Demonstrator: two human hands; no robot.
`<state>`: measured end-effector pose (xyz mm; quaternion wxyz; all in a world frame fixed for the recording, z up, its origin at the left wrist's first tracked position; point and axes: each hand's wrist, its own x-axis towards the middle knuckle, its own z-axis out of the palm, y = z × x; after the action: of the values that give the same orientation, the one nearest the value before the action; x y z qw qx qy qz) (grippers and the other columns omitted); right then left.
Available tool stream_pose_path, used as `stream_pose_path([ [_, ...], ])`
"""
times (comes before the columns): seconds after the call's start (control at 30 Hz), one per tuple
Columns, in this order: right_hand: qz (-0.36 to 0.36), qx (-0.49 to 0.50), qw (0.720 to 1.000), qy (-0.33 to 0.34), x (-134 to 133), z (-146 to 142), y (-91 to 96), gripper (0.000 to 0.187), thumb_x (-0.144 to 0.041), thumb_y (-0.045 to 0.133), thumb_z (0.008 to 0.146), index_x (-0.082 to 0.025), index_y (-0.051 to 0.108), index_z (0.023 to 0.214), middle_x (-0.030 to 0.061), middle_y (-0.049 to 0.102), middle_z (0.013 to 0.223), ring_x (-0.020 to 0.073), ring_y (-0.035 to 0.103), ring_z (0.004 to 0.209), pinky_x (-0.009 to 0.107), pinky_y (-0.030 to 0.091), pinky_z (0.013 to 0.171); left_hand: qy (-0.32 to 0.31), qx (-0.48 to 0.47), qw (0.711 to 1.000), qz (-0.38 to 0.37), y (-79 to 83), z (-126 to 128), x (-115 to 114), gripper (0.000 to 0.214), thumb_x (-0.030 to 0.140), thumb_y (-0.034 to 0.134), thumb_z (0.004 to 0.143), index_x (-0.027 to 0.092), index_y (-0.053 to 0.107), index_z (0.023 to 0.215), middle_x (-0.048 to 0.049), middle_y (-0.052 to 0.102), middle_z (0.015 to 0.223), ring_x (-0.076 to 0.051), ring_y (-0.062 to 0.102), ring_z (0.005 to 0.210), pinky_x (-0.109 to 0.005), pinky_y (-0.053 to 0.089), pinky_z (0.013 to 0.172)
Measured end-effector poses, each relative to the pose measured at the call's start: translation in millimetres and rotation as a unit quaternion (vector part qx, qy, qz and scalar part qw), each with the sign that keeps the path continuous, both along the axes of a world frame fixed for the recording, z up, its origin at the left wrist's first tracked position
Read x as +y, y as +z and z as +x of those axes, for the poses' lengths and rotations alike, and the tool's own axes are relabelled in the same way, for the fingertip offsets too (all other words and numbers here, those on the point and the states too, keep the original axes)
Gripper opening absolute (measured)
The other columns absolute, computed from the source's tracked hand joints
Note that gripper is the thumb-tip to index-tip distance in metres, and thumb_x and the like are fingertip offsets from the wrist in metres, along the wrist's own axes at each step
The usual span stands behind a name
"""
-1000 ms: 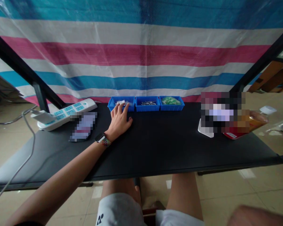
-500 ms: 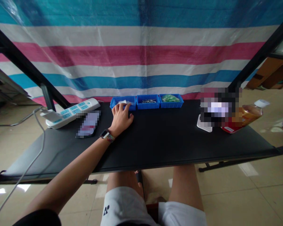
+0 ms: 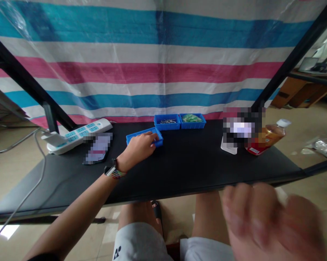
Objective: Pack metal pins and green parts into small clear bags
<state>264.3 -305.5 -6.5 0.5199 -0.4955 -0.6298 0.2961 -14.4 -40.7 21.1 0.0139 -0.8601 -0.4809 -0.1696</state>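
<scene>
While the right hand [image 3: 272,221] is a blurred shape close to the camera, its grip impossible to tell, the left hand [image 3: 139,148] lies farther on the black table [image 3: 193,163], fingers closed over the near blue tray [image 3: 144,136]. Behind stand two more blue trays [image 3: 179,121], with a power strip [image 3: 79,134] to the left and a bottle [image 3: 269,136] to the right.

- A small blue bin [image 3: 144,136], shallow, rectangular and open-topped, sits flat on the black worktop [image 3: 196,163], turned at a slant.
- It lies under the fingers of the left hand [image 3: 137,149], which cover its near right part.
- Its contents are hidden.
</scene>
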Motion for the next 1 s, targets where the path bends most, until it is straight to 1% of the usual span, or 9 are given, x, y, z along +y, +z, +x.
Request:
stream_pose_path([
  [0.1,-0.046,0.154,0.986,-0.046,66,-16,-13.8,0.019,-0.045,0.064,0.100,-0.042,0.075,0.115,0.0123,0.073,0.127,0.0378,0.068,0.126,0.067,0.057,0.105,-0.088,-0.046,0.994,-0.045,5.2,22,-20,0.030,0.013,0.069,0.083,0.030,0.075,0.107,-0.0022,0.078,0.100,-0.024,0.074,0.079,-0.030,0.050,0.065],
  [0.2,-0.088,0.248,0.961,-0.085,113,-31,-37.3,0.033,-0.040,0.080,0.088,-0.035,0.066,0.117,0.0100,0.068,0.136,0.0353,0.065,0.134,0.062,0.053,0.115,-0.154,-0.121,0.973,-0.125,10.4,47,-33,0.026,0.013,0.071,0.080,0.027,0.075,0.101,-0.0008,0.078,0.089,-0.021,0.072,0.073,-0.029,0.050,0.064],
  [0.3,-0.111,0.337,0.933,-0.059,134,-41,-47.0,0.059,-0.036,0.087,0.080,-0.036,0.060,0.132,0.0086,0.064,0.146,0.0328,0.061,0.141,0.057,0.053,0.117,-0.190,-0.218,0.934,-0.209,17.0,69,-35,0.015,0.017,0.072,0.080,0.022,0.075,0.094,-0.0007,0.075,0.083,-0.019,0.070,0.072,-0.028,0.052,0.066],
  [0.4,-0.132,0.454,0.881,0.014,145,-50,-35.3,0.052,-0.043,0.083,0.085,-0.033,0.065,0.132,0.0058,0.071,0.140,0.0310,0.060,0.143,0.052,0.052,0.117,-0.191,-0.308,0.892,-0.271,21.9,88,-29,0.016,0.021,0.073,0.081,0.018,0.076,0.096,-0.0029,0.076,0.089,-0.019,0.069,0.079,-0.028,0.053,0.072],
  [0.5,-0.128,0.508,0.851,0.046,160,-56,-21.4,0.052,-0.053,0.078,0.089,-0.030,0.068,0.134,0.0044,0.073,0.140,0.0308,0.060,0.142,0.049,0.052,0.116,-0.165,-0.434,0.828,-0.313,20.2,107,-26,0.018,0.023,0.076,0.078,0.016,0.074,0.094,-0.0027,0.073,0.088,-0.017,0.067,0.081,-0.026,0.052,0.074],
  [0.73,-0.228,0.448,0.864,0.022,215,-33,-14.5,0.037,-0.057,0.074,0.091,-0.022,0.076,0.104,0.0041,0.081,0.095,0.0263,0.078,0.097,0.037,0.063,0.089,-0.069,-0.655,0.628,-0.414,1.2,122,-26,0.018,0.031,0.072,0.080,0.017,0.066,0.089,-0.0001,0.064,0.079,-0.012,0.061,0.068,-0.023,0.049,0.064],
  [0.8,-0.255,0.384,0.885,0.062,233,-21,-5.8,0.032,-0.052,0.072,0.094,-0.020,0.077,0.101,0.0046,0.081,0.089,0.0232,0.077,0.084,0.033,0.062,0.079,-0.066,-0.659,0.644,-0.382,-5.1,116,-24,0.015,0.029,0.069,0.080,0.017,0.065,0.087,-0.0005,0.064,0.078,-0.013,0.062,0.069,-0.024,0.051,0.066],
  [0.9,-0.278,0.256,0.917,0.123,257,-8,12.9,0.025,-0.040,0.075,0.093,-0.019,0.079,0.105,0.0060,0.080,0.085,0.0211,0.074,0.071,0.029,0.060,0.067,-0.060,-0.619,0.706,-0.338,-16.2,103,-20,0.011,0.026,0.068,0.079,0.017,0.063,0.083,0.0000,0.064,0.075,-0.014,0.062,0.069,-0.026,0.052,0.069],
  [1.0,-0.300,0.144,0.928,0.168,275,-3,30.0,0.030,-0.038,0.080,0.090,-0.020,0.080,0.114,0.0065,0.082,0.090,0.0220,0.074,0.073,0.029,0.060,0.066,-0.049,-0.580,0.751,-0.312,-27.8,90,-19,0.010,0.026,0.064,0.080,0.017,0.061,0.083,-0.0005,0.064,0.075,-0.014,0.061,0.070,-0.026,0.050,0.068],
])
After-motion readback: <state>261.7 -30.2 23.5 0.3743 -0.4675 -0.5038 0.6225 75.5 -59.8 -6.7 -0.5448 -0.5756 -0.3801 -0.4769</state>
